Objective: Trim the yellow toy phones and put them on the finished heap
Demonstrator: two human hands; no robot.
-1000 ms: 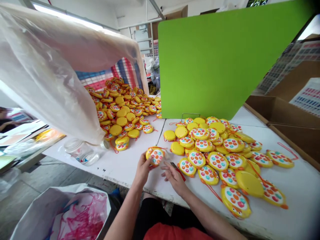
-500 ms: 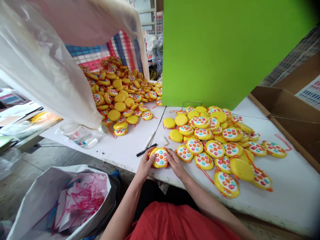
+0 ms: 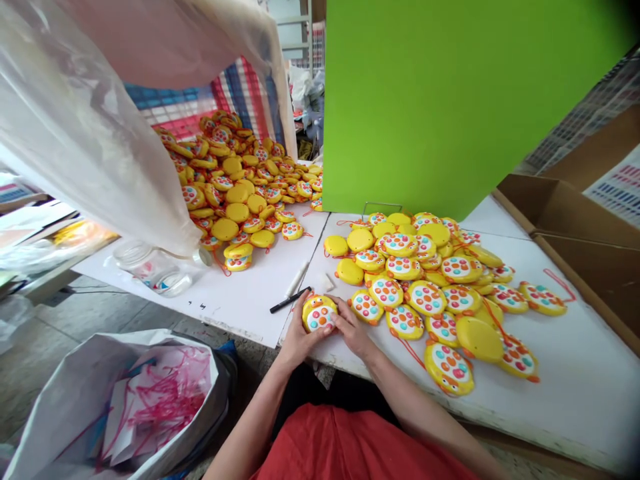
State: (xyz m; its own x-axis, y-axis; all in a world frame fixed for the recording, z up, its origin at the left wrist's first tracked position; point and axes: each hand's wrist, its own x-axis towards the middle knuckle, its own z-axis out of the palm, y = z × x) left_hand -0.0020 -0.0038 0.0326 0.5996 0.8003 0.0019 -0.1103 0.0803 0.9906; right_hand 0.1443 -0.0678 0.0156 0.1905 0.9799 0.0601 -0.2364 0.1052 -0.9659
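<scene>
Between my two hands is a yellow duck-shaped toy (image 3: 320, 315) with a white face full of coloured buttons, its beak end pointing away from me. My left hand (image 3: 299, 339) wraps its left side, thumb along the near edge. The fingers of my right hand (image 3: 352, 328) close on its right edge. Just beyond lie a black marker (image 3: 290, 301), a white pen (image 3: 297, 279) and a small white block (image 3: 326, 282). A spread of similar toys (image 3: 427, 298), some face down, lies close to my right hand.
A large heap of such toys (image 3: 237, 193) spills from a striped bag at the back left. A glass jar (image 3: 150, 267) lies at the table's left edge. A green board (image 3: 425, 100) stands behind; a cardboard box (image 3: 575, 233) is at right, a white sack (image 3: 55, 393) below left.
The toy has been turned in my hands, so its beak end now points away from me. My left thumb has moved to its near edge.
</scene>
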